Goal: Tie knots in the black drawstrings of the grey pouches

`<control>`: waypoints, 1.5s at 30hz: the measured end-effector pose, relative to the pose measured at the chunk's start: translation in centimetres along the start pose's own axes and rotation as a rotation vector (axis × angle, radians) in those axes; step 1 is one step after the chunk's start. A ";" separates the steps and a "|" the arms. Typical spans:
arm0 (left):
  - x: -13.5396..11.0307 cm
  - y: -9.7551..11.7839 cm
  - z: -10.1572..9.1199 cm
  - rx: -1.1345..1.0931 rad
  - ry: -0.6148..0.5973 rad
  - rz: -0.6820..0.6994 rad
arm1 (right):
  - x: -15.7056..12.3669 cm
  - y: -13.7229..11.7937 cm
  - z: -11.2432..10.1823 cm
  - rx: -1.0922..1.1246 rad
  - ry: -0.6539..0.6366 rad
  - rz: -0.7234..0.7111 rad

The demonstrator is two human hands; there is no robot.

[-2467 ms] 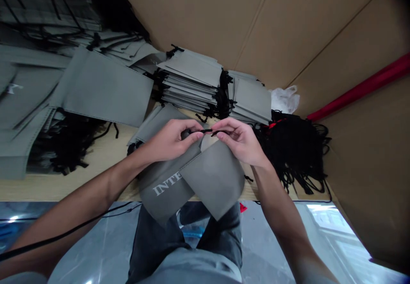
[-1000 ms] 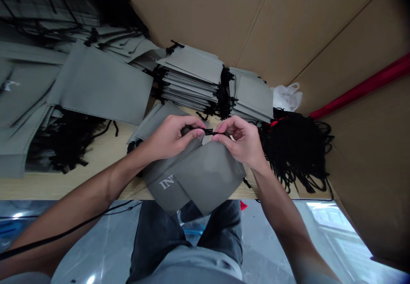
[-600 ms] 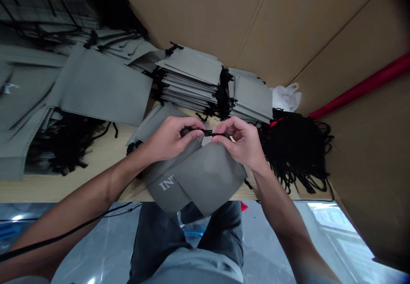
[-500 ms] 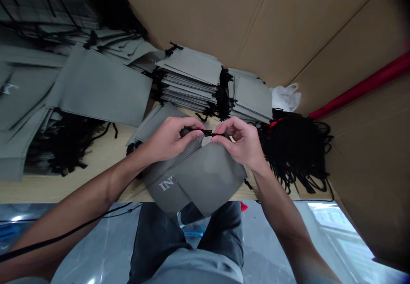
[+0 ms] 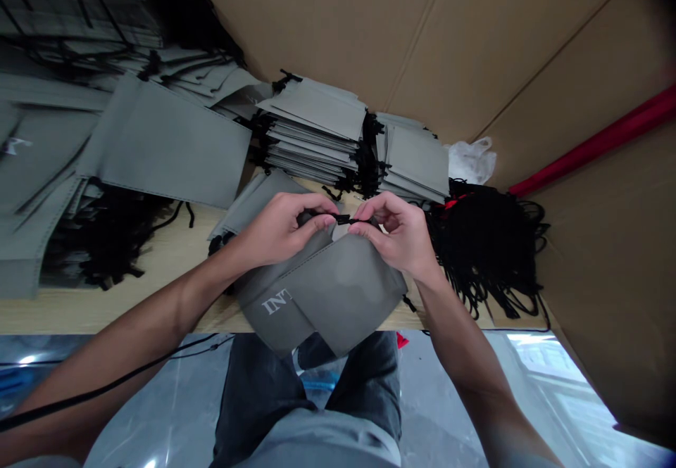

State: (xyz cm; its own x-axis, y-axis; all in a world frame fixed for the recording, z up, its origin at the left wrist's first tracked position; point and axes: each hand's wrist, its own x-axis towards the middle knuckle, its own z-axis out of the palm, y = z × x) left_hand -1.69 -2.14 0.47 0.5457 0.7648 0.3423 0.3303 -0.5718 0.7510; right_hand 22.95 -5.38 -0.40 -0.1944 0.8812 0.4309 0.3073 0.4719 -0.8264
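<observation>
Both my hands meet over a folded grey fabric pouch (image 5: 332,292) with white letters, which hangs over the table's front edge above my lap. My left hand (image 5: 279,229) pinches the pouch's top hem and one end of a thin black cord (image 5: 343,219). My right hand (image 5: 396,232) pinches the cord's other end, fingers closed, right at the pouch's opening. The cord spans the small gap between my fingertips.
Two neat stacks of grey pouches (image 5: 317,134) (image 5: 415,162) stand behind my hands. A heap of black cords (image 5: 489,243) lies at the right. Loose grey pouches (image 5: 163,144) spread over the left. Cardboard walls (image 5: 422,39) close in the back and right. A red bar (image 5: 596,144) crosses the right.
My hands have drawn closer together on the cord and the pouch has risen a little toward them; over the last half second almost nothing has moved.
</observation>
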 end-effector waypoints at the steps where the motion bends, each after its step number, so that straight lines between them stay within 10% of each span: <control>1: 0.0 0.0 0.0 0.002 0.000 -0.001 | 0.0 0.0 -0.1 0.001 -0.006 0.003; 15: -0.4 -0.1 0.7 -0.230 -0.070 0.033 | 0.2 -0.8 1.1 -0.230 -0.139 -0.335; 32: -0.2 -0.1 0.9 0.195 -0.211 0.280 | 0.1 -0.3 1.0 0.160 -0.183 -0.006; 45: -0.2 -0.6 1.5 0.326 -0.012 0.253 | -0.2 0.4 1.8 0.099 -0.217 -0.011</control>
State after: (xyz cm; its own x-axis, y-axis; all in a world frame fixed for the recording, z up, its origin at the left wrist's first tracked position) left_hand -0.90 -2.37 -0.92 0.6495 0.5853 0.4853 0.4098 -0.8071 0.4250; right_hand 21.42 -5.42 -1.45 -0.3960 0.8442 0.3612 0.2129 0.4671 -0.8582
